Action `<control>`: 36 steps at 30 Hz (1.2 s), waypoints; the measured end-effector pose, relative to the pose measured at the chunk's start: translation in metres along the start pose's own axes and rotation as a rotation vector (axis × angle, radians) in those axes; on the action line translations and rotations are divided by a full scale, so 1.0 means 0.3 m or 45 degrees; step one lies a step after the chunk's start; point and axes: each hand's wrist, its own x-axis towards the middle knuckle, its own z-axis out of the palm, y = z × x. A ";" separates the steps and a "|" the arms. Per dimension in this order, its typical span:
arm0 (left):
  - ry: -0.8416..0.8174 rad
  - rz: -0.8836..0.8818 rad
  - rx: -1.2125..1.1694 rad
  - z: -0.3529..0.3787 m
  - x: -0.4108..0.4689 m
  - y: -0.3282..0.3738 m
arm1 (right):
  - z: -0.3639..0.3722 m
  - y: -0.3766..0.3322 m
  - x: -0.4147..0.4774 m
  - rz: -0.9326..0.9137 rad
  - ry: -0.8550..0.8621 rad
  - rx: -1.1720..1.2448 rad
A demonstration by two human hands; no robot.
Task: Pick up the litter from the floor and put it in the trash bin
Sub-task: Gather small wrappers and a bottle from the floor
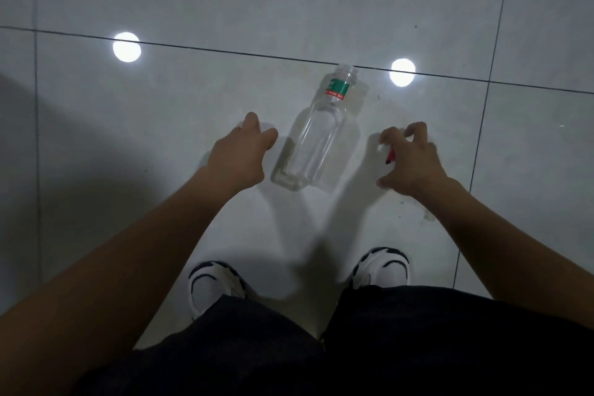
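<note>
A clear plastic bottle (313, 135) without a cap lies on the tiled floor, its neck pointing away from me, with a green and red label near the neck. My left hand (239, 151) hovers just left of the bottle with loosely curled fingers and holds nothing; the thumb is close to the bottle's side. My right hand (409, 159) is to the bottle's right, fingers spread and arched like a claw. A small red scrap (390, 156) peeks out from under its palm; I cannot tell whether the hand touches it. No trash bin is in view.
Glossy grey floor tiles (193, 100) with dark grout lines reflect two round ceiling lights (127, 46). My two white and black shoes (212, 283) stand right below the bottle, with my dark trousers at the frame's bottom. Small dirt specks lie to the right.
</note>
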 end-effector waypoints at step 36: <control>-0.027 0.118 0.010 -0.836 -0.548 0.311 | -0.730 -0.320 -0.679 -0.262 0.222 0.205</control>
